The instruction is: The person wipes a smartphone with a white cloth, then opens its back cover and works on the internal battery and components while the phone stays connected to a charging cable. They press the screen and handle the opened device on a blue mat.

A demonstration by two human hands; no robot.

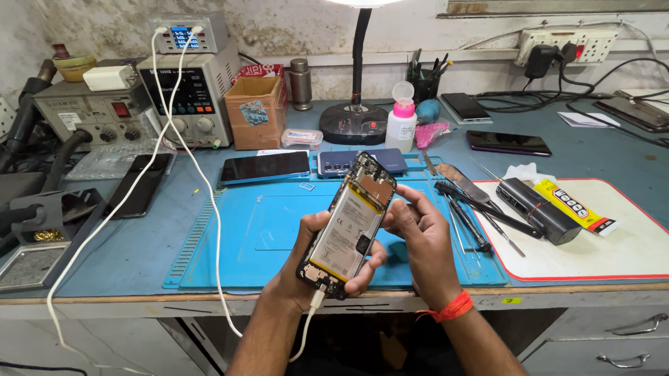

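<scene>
My left hand point(311, 261) grips an opened smartphone point(348, 222) with its back cover off, so the battery and circuit board show. A white charging cable point(201, 198) is plugged into the phone's bottom end and runs up to a small meter point(181, 33) on the bench. My right hand point(420, 232), with an orange band at the wrist, rests its fingers against the phone's right edge. Both hands hover over the blue work mat point(273, 238) near the table's front edge.
Two phones point(265, 166) lie at the mat's far edge. Power supply units point(189, 94), a cardboard box point(255, 111), a lamp base point(354, 122) and a pink-capped bottle point(402, 124) stand behind. Tools point(467, 207), a black cylinder point(537, 210) and a yellow glue tube point(575, 206) lie right.
</scene>
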